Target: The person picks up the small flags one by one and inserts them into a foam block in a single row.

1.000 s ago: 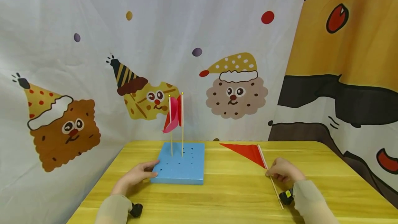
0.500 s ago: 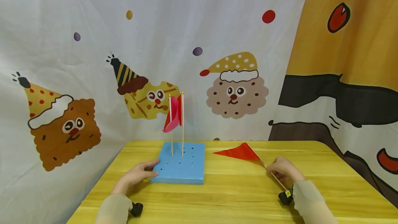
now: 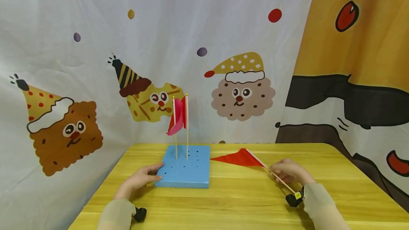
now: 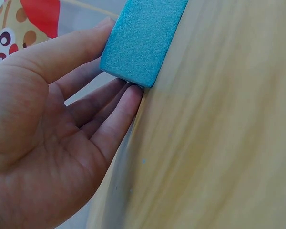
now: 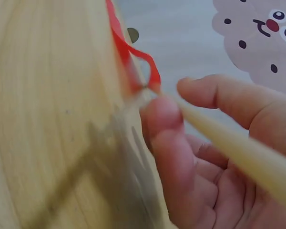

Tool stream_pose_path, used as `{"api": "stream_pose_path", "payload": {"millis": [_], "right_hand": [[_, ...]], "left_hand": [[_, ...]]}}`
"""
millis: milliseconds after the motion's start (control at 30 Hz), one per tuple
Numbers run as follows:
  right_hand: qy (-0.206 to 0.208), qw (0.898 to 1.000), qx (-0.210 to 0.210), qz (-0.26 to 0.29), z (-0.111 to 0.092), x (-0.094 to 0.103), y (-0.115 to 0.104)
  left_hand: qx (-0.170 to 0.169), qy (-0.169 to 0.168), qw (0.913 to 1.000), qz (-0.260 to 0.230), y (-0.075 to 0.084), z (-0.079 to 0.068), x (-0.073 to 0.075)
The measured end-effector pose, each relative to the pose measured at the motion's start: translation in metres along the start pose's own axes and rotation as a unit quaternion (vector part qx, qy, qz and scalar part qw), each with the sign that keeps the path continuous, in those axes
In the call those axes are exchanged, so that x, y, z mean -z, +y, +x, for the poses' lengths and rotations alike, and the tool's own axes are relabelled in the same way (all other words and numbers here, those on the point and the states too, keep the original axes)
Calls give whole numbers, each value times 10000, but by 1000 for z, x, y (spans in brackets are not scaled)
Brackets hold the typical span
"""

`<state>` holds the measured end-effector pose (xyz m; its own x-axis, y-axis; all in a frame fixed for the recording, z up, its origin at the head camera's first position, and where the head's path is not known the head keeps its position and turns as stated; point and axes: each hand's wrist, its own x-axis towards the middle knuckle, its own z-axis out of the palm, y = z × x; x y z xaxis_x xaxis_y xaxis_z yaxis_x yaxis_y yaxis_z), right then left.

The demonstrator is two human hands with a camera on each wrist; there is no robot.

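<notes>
My left hand [image 3: 143, 178] holds the near left side of a blue foam block [image 3: 182, 178] with small holes in its top. In the left wrist view, the thumb lies along the block's upper edge, and fingertips [image 4: 132, 95] meet its lower corner. Two thin sticks stand upright in the block, carrying red and pink flags [image 3: 179, 116]. To the right, my right hand [image 3: 289, 170] pinches the wooden stick of a red triangular flag [image 3: 241, 158], whose tip points left toward the block. The right wrist view shows the stick [image 5: 238, 145] passing between thumb and fingers, slightly blurred.
Everything is on a yellow wood-grain table [image 3: 236, 201]. Behind it hangs a white curtain [image 3: 204, 17] printed with cartoon biscuits. An orange and black printed curtain [image 3: 358, 56] borders the right side.
The red flag has swung and shifted left, its tip now beside the block. My right hand has moved slightly left with it. My left hand stays on the block.
</notes>
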<state>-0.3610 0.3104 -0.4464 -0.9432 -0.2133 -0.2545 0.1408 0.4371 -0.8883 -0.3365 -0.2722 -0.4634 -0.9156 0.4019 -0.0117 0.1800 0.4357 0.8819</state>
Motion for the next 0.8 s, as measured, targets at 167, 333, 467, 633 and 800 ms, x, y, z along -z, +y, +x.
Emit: {"api": "stream_pose_path", "payload": {"millis": [167,333,467,633,800], "right_hand": [[-211,9990,2,387,3,-1,0],[-509,9979,173,356,6,-2,1],[-806,9961,213,295,7,-5,2],[-962,9949,199,226,9,-8,3],[-1155,9920,229,455,9,-9,2]], "left_hand": [[1,35,10000,5,-1,0,0],[60,25,9999,88,-1,0,0],[91,23,9999,87,-1,1,1],[62,29,9999,125,-1,1,1],[24,8,9999,166,0,0,1]]}}
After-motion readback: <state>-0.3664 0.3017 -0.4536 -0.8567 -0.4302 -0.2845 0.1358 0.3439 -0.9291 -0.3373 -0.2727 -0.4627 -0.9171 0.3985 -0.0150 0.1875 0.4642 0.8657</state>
